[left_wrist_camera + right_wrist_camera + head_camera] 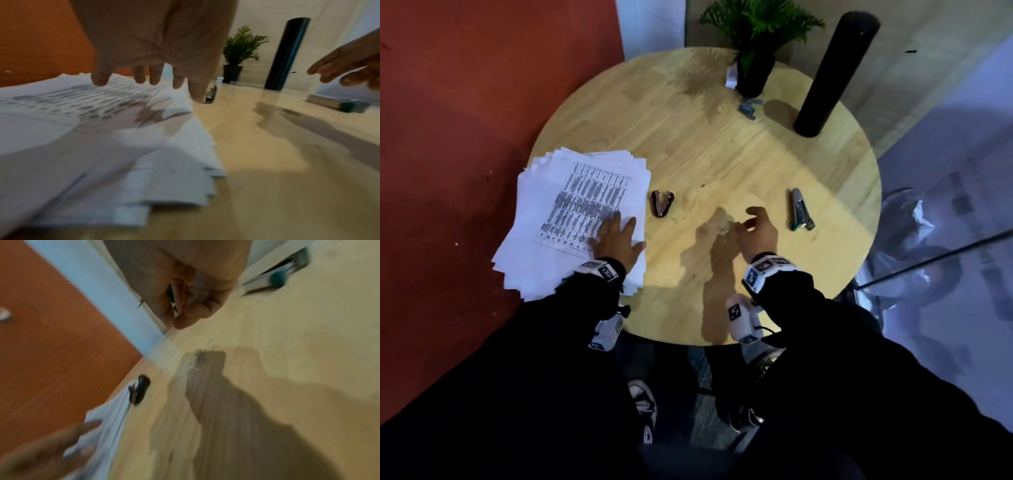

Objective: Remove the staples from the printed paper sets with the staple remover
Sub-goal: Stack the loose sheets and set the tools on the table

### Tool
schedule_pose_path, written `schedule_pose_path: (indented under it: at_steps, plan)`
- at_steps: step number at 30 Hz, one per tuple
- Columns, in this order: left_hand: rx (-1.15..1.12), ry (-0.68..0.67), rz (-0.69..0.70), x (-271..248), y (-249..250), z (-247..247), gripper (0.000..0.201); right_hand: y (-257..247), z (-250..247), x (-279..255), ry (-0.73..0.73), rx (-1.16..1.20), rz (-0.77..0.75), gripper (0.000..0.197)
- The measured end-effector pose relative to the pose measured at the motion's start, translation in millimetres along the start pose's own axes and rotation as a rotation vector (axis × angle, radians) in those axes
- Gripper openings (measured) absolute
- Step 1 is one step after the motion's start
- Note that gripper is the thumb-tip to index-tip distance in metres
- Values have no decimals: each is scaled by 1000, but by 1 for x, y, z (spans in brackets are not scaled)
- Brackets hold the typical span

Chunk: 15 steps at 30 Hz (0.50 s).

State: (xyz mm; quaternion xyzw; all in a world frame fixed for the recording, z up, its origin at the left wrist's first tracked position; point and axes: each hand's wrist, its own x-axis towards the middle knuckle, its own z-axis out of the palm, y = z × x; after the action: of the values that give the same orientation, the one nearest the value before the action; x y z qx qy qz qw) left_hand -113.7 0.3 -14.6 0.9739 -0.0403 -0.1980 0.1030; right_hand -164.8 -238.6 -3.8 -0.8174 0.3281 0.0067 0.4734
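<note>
A fanned stack of printed paper sets [582, 205] [82, 146] lies at the table's left edge and overhangs it. My left hand [616, 236] [144, 78] rests flat on the stack's near right part with its fingers spread. The dark staple remover [662, 204] [210, 95] [139, 389] lies on the wood just right of the papers, with neither hand on it. My right hand [753, 226] [180, 313] hovers over the middle of the table, its fingers loosely curled. I see nothing in it, though the right wrist view is blurred.
A silver stapler [800, 209] [337, 104] lies right of my right hand. At the back of the round wooden table [722, 144] stand a potted plant [755, 51] and a tall black cylinder [835, 72], with loose staple strips [748, 108] between them. An orange wall [465, 120] is on the left.
</note>
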Motion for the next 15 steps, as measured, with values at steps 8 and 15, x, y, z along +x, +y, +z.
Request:
schedule_pose_path:
  at_steps: [8, 15]
  plan:
    - [35, -18, 301, -60, 72, 25, 57, 60, -44, -55, 554, 559, 466, 9]
    - [68, -67, 630, -92, 126, 88, 53, 138, -13, -133, 562, 719, 731, 32]
